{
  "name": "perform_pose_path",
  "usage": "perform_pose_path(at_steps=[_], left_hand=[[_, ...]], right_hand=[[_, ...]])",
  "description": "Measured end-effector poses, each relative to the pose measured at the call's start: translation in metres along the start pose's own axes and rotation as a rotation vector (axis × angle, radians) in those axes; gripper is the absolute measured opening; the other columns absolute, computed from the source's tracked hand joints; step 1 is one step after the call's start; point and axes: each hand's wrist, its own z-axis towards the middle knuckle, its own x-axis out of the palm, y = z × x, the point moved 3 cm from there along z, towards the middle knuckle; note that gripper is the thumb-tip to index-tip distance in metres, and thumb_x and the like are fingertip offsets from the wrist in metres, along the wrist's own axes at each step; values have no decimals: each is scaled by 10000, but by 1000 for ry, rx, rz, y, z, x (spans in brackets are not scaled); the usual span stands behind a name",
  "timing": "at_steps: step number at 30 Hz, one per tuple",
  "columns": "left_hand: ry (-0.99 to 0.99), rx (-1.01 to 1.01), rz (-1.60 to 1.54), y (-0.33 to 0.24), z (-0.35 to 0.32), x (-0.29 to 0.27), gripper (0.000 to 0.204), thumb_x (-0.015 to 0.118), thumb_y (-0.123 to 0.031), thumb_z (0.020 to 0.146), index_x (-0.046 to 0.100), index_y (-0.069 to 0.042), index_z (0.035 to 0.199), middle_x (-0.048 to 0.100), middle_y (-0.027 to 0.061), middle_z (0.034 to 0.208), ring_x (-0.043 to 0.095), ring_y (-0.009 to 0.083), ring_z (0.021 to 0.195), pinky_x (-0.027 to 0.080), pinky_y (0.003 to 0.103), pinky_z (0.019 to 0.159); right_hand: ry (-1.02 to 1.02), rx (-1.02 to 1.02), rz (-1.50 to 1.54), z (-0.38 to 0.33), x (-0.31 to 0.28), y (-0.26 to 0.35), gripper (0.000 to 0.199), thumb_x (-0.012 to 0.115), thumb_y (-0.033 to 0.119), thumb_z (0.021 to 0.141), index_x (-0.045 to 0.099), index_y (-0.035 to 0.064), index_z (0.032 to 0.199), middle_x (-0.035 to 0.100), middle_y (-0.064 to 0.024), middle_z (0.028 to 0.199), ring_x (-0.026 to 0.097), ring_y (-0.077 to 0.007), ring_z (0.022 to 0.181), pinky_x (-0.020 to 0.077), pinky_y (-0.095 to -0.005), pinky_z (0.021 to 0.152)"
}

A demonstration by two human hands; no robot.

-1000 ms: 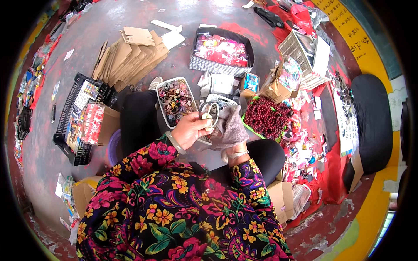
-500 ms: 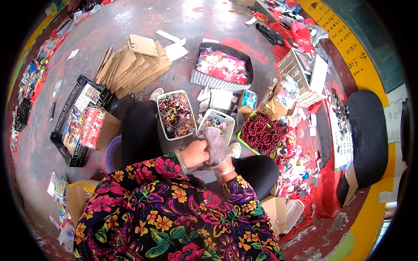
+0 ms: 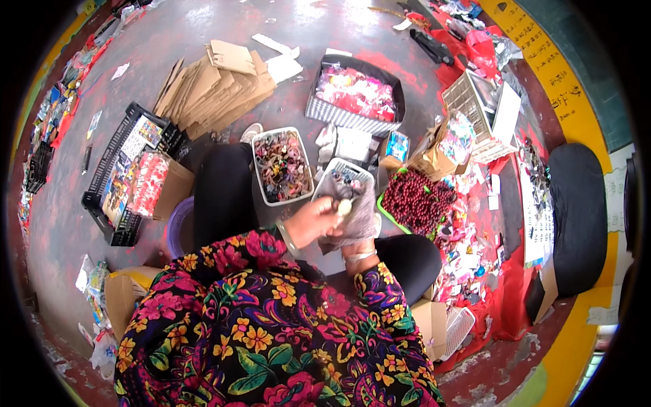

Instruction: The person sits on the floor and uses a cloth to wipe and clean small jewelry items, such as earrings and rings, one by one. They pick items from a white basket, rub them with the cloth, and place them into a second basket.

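We pinch a small pale bead (image 3: 344, 207) in our left hand (image 3: 313, 220); our right hand (image 3: 358, 234) cups a clear plastic bag (image 3: 363, 217) beneath, mouth up to catch it; the white trinket tray (image 3: 266, 197) sits just beside, within reach.

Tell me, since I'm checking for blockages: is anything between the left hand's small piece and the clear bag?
Nothing visible. The left hand pinches the small pale piece directly against the clear bag in the right hand.

Small pale round trinket (image 3: 344, 206) pinched at fingertips, just above crumpled clear plastic bag (image 3: 356, 220) held upright below white basket of trinkets (image 3: 346, 180).
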Motion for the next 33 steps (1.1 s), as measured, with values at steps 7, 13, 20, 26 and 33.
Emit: perform_pose_path(at_steps=[7,13,20,26,33], left_hand=[[-92,136,-46,-36,1,-13,167,551,18,796,491,-34,943,574,67,863,583,166,763,466,262,667],[-206,238,631,-30,7,-6,174,577,49,728,509,-7,878,477,-21,704,495,54,655,425,212,568],[-49,229,606,-16,7,1,259,551,90,674,562,2,917,606,34,843,558,80,796,443,233,685],[15,189,403,-13,6,-3,174,561,67,684,535,13,847,560,20,745,525,72,688,439,220,601],[63,122,-96,-30,1,2,186,558,86,744,518,-30,884,552,27,812,563,118,726,455,230,640]], right_hand=[[246,106,196,-7,6,14,565,347,568,846,484,95,1124,563,-68,988,552,-228,869,449,-350,763],[189,-37,-260,10,-6,-4,320,440,267,868,481,69,1116,553,-62,936,558,-167,800,467,-269,682],[279,-146,43,-4,-27,-18,352,404,276,896,464,38,1148,544,-106,1047,540,-217,946,438,-318,835],[213,-445,-478,-15,-5,-4,358,462,116,846,427,24,1190,507,-62,1047,516,-156,888,448,-246,720],[300,122,258,-8,8,2,381,401,391,888,482,84,1098,557,-44,962,548,-166,824,471,-284,688]])
